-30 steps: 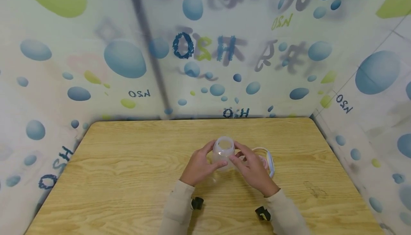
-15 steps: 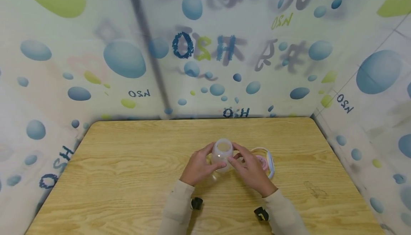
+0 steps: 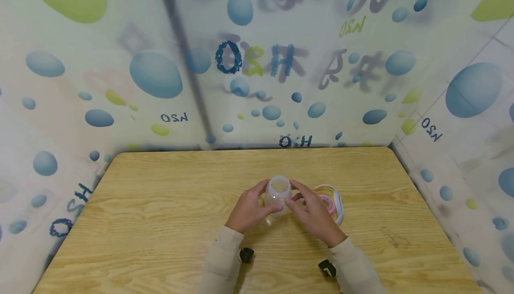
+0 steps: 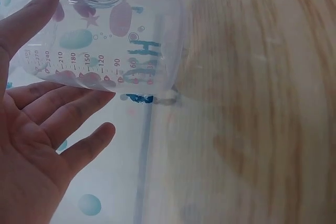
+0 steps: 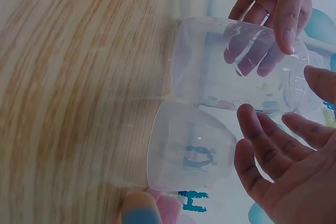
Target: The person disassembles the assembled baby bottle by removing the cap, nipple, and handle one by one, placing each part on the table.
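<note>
A clear baby bottle (image 3: 278, 194) with a wide open mouth stands upright between my hands, its base at the tabletop. Measuring marks run along its side in the left wrist view, where the bottle (image 4: 105, 40) appears sideways. My left hand (image 3: 248, 208) grips it from the left, thumb on the near side and fingers behind. From the other side, my right hand (image 3: 315, 213) holds it near the neck with thumb and fingertips. Beside the bottle in the right wrist view is a clear domed cover (image 5: 191, 148), close to my right fingers.
A pink ring-shaped piece (image 3: 328, 203) and a pale blue-and-white strap or handle (image 3: 338, 204) lie just right of my right hand on the wooden table (image 3: 168, 222). A patterned wall (image 3: 257, 93) rises behind the table's far edge.
The bottle has come slightly lower and nearer to me, still held between both hands. My right hand has shifted a little left, showing more of the pink piece.
</note>
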`<action>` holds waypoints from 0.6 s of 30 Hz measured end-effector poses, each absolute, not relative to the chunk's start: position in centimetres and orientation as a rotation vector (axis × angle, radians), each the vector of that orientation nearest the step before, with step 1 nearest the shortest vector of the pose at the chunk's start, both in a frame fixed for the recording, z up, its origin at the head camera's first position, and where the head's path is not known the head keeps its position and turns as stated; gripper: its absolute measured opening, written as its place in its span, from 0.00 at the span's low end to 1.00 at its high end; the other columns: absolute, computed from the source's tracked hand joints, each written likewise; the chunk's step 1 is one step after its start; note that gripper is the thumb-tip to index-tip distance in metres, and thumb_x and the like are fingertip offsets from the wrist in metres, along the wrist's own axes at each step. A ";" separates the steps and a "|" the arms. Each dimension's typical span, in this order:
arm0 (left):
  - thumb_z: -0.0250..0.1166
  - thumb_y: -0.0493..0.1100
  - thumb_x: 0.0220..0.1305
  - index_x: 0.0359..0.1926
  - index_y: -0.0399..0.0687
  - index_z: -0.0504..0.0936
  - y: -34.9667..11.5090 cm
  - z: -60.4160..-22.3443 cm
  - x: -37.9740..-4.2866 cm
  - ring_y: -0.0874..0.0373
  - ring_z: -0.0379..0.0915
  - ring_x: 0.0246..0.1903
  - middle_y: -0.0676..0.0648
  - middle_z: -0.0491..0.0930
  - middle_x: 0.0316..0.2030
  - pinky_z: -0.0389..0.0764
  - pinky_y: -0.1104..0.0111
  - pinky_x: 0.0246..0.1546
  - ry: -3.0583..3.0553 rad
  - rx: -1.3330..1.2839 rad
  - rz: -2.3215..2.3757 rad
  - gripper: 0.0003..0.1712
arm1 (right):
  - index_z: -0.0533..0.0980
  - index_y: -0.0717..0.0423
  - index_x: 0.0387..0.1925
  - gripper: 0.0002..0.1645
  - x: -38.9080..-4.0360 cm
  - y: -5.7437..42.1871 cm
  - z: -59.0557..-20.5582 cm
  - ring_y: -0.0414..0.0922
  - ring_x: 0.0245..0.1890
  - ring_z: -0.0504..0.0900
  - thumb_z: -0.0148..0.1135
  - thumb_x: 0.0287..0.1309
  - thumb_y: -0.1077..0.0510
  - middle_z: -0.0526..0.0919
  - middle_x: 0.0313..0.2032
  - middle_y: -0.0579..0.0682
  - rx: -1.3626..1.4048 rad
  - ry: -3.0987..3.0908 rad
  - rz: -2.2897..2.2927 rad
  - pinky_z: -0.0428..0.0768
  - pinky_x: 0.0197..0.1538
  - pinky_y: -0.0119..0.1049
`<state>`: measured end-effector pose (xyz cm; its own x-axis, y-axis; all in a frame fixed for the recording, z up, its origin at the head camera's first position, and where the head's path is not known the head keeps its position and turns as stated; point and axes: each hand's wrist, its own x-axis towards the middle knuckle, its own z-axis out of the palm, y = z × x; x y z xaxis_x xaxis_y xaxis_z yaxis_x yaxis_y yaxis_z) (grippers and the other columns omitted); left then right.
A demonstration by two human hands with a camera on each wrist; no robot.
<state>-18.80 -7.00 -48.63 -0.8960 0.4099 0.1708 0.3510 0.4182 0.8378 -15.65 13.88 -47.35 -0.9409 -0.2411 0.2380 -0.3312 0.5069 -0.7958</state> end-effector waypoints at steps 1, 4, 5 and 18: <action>0.73 0.55 0.58 0.69 0.43 0.70 -7.0 -48.7 -18.8 0.52 0.75 0.60 0.42 0.79 0.59 0.73 0.49 0.59 2.591 0.701 1.509 0.42 | 0.68 0.55 0.69 0.30 -15.7 13.9 -47.3 0.43 0.46 0.81 0.60 0.70 0.52 0.78 0.59 0.56 0.506 -2.644 1.426 0.79 0.46 0.46; 0.73 0.54 0.59 0.69 0.43 0.69 -7.1 -48.7 -18.8 0.52 0.75 0.60 0.41 0.78 0.60 0.73 0.50 0.59 2.590 0.714 1.502 0.42 | 0.68 0.53 0.69 0.29 -15.6 13.9 -47.2 0.43 0.45 0.81 0.60 0.70 0.52 0.78 0.60 0.56 0.511 -2.655 1.424 0.78 0.46 0.45; 0.73 0.54 0.59 0.69 0.43 0.69 -7.1 -48.7 -18.9 0.52 0.75 0.59 0.41 0.78 0.60 0.73 0.50 0.59 2.591 0.719 1.498 0.42 | 0.68 0.53 0.69 0.29 -15.6 13.9 -47.2 0.43 0.45 0.81 0.60 0.70 0.52 0.77 0.60 0.56 0.511 -2.659 1.425 0.78 0.45 0.44; 0.74 0.57 0.57 0.74 0.39 0.61 -7.6 -48.5 -18.8 0.47 0.71 0.63 0.40 0.73 0.64 0.72 0.48 0.60 2.592 0.680 1.380 0.52 | 0.68 0.52 0.69 0.30 -15.4 14.1 -47.1 0.44 0.48 0.80 0.59 0.70 0.49 0.76 0.61 0.52 0.458 -2.675 1.381 0.79 0.44 0.42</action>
